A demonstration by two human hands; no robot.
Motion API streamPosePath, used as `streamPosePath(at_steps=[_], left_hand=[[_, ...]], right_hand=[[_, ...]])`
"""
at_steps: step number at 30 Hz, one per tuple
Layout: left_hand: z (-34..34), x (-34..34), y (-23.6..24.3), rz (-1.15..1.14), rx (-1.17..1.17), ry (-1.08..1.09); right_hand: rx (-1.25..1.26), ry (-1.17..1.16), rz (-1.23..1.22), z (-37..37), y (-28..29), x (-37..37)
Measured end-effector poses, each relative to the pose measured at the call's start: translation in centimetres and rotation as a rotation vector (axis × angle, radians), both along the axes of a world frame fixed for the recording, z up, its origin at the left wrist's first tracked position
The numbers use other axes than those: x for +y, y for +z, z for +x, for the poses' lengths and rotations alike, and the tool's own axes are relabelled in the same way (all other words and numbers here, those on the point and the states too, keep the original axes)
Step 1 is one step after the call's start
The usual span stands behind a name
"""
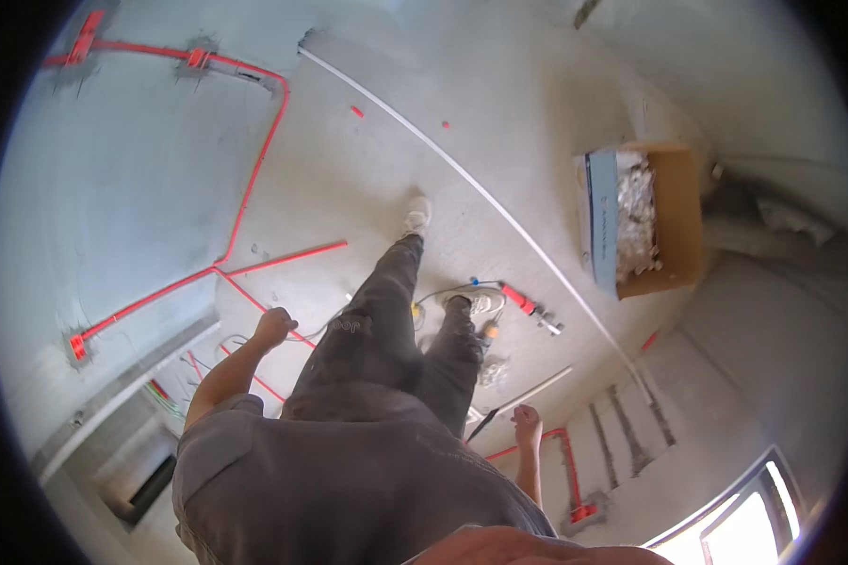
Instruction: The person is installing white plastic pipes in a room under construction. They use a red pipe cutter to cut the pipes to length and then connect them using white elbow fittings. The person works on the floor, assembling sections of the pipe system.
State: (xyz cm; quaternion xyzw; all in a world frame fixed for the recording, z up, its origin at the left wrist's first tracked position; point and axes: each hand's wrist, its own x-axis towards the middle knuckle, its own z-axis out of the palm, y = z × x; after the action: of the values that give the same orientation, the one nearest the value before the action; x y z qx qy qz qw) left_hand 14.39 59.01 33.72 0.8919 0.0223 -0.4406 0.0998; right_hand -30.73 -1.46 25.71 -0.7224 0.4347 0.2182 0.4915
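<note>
My left hand (275,326) hangs beside my left thigh with its fingers curled into a fist, and nothing shows in it. In the picture it overlaps a red conduit (259,306) that runs behind it. My right hand (528,424) hangs at my right side, fingers folded in, with no object visible in them. Closest to it in the picture is a pale rod (542,384) with a dark strip (482,426) at its near end; they appear apart from the hand. A red power tool (518,299) lies on the floor by my right shoe (481,301).
My left shoe (417,216) is ahead in a stride. A long white pipe (481,188) crosses the floor diagonally. An open cardboard box (676,221) with crumpled packaging stands right. Red conduit (271,132) runs along the left; cables (433,295) lie near my feet.
</note>
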Motion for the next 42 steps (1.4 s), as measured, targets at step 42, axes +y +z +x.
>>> streamPosePath(at_steps=[42], left_hand=[[7.8, -48.2, 2.8, -0.14, -0.227, 1.778]], right_hand=[[-0.055, 2.19, -0.216, 109.7, 13.5, -19.3]])
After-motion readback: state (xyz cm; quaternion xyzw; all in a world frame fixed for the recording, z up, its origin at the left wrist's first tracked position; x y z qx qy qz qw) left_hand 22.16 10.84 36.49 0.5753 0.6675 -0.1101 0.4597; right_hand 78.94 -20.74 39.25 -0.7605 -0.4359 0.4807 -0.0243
